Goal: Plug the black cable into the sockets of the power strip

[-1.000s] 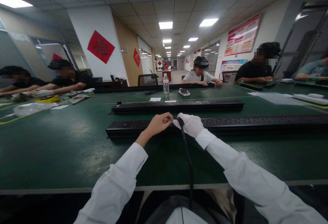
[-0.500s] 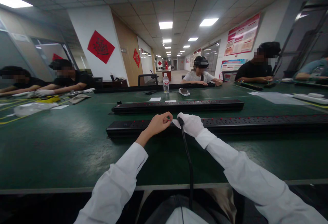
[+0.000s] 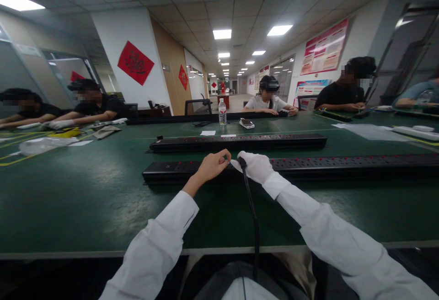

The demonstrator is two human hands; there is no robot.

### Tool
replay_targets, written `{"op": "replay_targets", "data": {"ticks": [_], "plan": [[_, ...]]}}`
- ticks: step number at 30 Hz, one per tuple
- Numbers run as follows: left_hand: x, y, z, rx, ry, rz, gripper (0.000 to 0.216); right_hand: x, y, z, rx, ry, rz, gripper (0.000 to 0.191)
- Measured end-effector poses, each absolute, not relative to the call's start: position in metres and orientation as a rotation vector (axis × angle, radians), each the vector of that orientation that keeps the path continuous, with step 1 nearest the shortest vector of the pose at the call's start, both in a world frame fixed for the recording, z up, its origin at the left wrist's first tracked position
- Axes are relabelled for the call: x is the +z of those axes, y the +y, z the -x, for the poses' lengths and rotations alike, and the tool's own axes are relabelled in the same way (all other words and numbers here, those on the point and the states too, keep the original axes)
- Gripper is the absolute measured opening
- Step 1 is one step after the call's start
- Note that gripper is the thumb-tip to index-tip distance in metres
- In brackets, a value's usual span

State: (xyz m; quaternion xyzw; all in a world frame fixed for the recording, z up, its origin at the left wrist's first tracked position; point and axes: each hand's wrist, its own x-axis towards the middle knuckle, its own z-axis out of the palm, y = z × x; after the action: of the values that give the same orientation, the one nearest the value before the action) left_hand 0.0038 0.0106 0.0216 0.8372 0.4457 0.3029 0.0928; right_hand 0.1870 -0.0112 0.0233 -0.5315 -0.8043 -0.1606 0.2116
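Observation:
My right hand (image 3: 257,167), in a white glove, is closed around the upper end of a black cable (image 3: 254,217). The cable hangs down across the table edge towards my lap. Close beside it, my bare left hand (image 3: 213,164) is closed in a pinch. A thin bluish bit shows at its fingertips, near the glove's stretched-out tip; what it is I cannot make out. Both hands are above a long black power strip (image 3: 161,172) with red switches, partly hiding its middle.
A second black power strip (image 3: 240,141) lies behind, parallel. Beyond it stand a water bottle (image 3: 222,111) and a phone (image 3: 246,122) on a white object. Plastic bags (image 3: 44,145) lie left, a translucent sheet (image 3: 373,131) right. Several people sit around the green table (image 3: 85,208).
Both hands keep nearly the same place. The cable and power strips have not visibly moved.

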Motion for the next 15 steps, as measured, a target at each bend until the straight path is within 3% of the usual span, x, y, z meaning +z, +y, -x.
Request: {"op": "replay_targets", "data": {"ticks": [15], "plan": [[0.0237, 0.0083, -0.0051, 0.883, 1.38, -2.507, 0.014, 0.024, -0.0104, -0.188, -0.451, -2.244, 1.478, 0.046]]}}
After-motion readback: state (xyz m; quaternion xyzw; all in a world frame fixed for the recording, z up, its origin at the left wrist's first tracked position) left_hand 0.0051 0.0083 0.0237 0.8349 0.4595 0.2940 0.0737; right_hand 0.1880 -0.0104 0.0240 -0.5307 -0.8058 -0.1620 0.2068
